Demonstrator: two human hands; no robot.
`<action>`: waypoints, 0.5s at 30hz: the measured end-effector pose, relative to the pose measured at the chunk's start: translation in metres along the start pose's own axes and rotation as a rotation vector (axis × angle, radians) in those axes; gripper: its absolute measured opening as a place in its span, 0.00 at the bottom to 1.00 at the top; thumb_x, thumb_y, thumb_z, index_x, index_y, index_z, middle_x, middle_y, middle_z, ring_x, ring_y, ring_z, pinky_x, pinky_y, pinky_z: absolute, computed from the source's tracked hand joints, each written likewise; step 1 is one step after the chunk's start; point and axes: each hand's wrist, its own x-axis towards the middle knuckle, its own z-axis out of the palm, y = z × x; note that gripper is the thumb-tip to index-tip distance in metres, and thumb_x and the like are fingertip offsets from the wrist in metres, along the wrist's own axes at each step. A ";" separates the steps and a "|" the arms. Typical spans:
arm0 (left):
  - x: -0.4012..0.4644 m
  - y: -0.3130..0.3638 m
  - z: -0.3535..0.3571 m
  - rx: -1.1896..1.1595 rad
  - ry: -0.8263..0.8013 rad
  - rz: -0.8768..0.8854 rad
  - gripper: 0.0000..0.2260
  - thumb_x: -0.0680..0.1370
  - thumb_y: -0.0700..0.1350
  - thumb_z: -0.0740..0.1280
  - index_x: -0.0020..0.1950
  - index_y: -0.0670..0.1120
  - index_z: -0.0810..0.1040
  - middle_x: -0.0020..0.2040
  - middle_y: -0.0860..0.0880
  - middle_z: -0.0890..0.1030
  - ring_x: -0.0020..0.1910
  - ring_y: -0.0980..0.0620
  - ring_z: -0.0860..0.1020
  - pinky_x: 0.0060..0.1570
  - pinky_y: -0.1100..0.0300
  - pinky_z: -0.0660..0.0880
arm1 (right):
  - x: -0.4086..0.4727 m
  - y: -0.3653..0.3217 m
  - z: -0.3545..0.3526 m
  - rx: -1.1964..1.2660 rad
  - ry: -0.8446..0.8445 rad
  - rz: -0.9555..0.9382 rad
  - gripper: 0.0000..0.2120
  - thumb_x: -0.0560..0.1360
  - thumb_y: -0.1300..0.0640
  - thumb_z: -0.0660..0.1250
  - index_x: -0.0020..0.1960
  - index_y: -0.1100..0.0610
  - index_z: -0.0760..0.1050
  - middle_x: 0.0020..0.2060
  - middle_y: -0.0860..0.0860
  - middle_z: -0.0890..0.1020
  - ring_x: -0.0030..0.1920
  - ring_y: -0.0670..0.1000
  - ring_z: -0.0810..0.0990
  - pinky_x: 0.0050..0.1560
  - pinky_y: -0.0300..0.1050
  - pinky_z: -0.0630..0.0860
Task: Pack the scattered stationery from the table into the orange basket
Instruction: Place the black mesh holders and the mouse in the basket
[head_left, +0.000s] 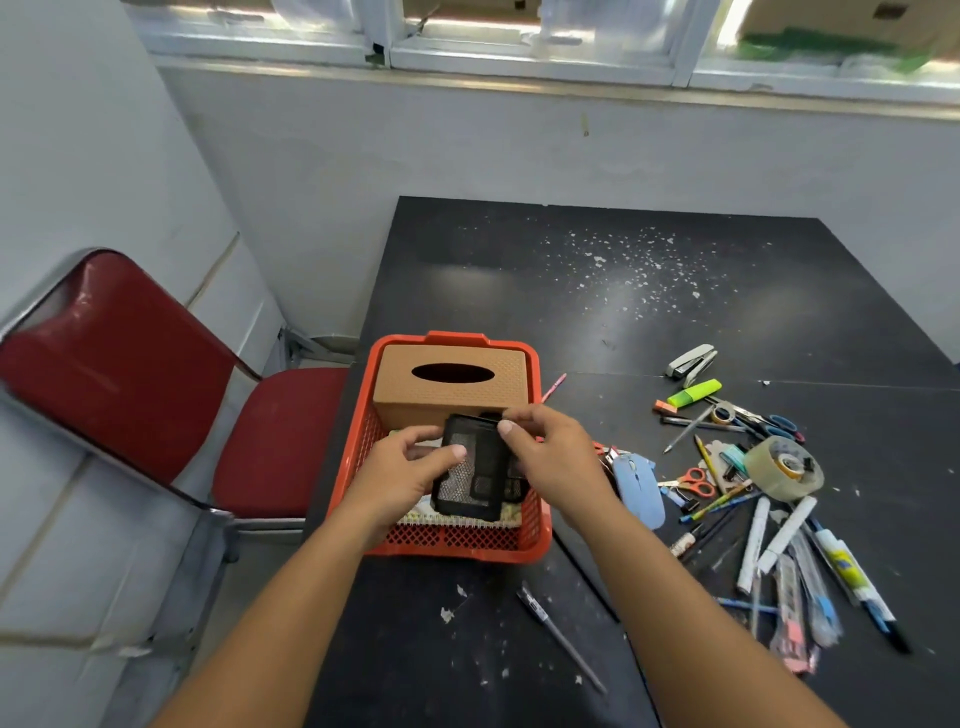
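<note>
Head view, near to far: a grey pen (563, 640) lay on the black table (519, 291) at 6 o'clock from the orange basket (540, 530). Both hands were over the basket. The left hand (400, 473) gripped the left side of a black mesh organizer (470, 480), thumb across its face. The right hand (553, 457) pinched the organizer's upper right edge, fingers curled. The organizer sat tilted inside the basket, above a spiral-bound pad (462, 519). At 3 o'clock from the basket lay a blue mouse (641, 491), orange scissors (693, 482), a tape roll (784, 467) and white markers (769, 535). At 12 o'clock inside the basket stood a brown tissue box (452, 379). Farther, at 2 o'clock, lay a green highlighter (693, 392) and a stapler (691, 360).
</note>
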 end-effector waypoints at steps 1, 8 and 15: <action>0.003 -0.005 -0.003 -0.003 0.067 -0.016 0.22 0.71 0.55 0.76 0.62 0.50 0.77 0.54 0.48 0.83 0.52 0.51 0.82 0.50 0.55 0.79 | 0.002 0.003 0.002 -0.006 0.003 0.017 0.10 0.75 0.46 0.68 0.55 0.44 0.79 0.49 0.43 0.83 0.48 0.46 0.81 0.53 0.52 0.80; 0.029 -0.025 -0.006 0.078 0.305 -0.143 0.26 0.75 0.57 0.68 0.70 0.47 0.73 0.68 0.50 0.75 0.66 0.48 0.73 0.64 0.51 0.70 | -0.010 0.048 0.004 -0.439 -0.010 0.226 0.12 0.77 0.50 0.65 0.58 0.53 0.73 0.53 0.54 0.80 0.57 0.59 0.78 0.54 0.51 0.75; 0.054 -0.033 0.007 0.068 0.319 -0.236 0.21 0.77 0.54 0.66 0.67 0.46 0.76 0.64 0.48 0.78 0.62 0.46 0.75 0.59 0.53 0.70 | -0.023 0.074 0.011 -0.393 -0.064 0.223 0.16 0.78 0.51 0.61 0.65 0.43 0.68 0.52 0.51 0.83 0.52 0.57 0.81 0.53 0.54 0.78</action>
